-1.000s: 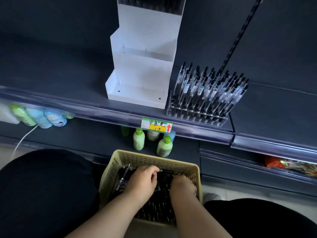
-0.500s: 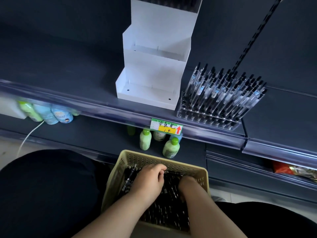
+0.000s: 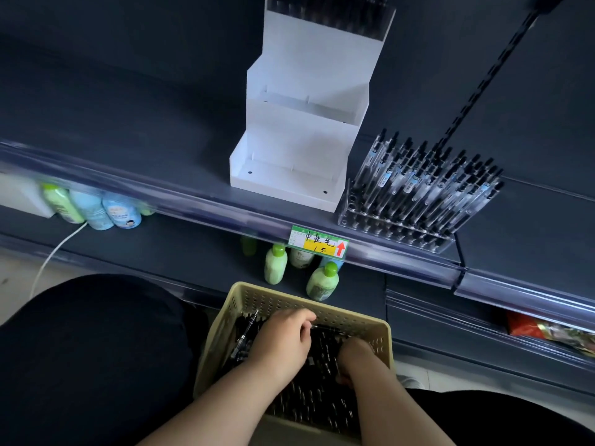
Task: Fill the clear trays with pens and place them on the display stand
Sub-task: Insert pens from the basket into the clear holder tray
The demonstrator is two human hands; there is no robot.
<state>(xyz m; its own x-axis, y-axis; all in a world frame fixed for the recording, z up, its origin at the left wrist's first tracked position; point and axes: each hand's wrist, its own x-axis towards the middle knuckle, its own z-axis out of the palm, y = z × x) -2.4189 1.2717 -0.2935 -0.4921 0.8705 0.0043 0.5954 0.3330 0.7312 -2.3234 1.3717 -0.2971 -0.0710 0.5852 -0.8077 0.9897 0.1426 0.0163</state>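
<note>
wear: plain black clothing (image 3: 90, 355) over both thighs, near left and near right | arms: bare forearms (image 3: 225, 397) down to left hand (image 3: 283, 339) and right hand (image 3: 355, 355)

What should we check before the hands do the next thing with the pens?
1. Plenty of pens in the basket: ok.
2. The left hand grips pens: ok, fingers curled round some.
3. The right hand grips pens: cannot tell, its fingers are buried.
4. The clear tray is full: not ok, holes at its left end look empty.
5. The display stand has room: ok, both lower tiers are bare.
</note>
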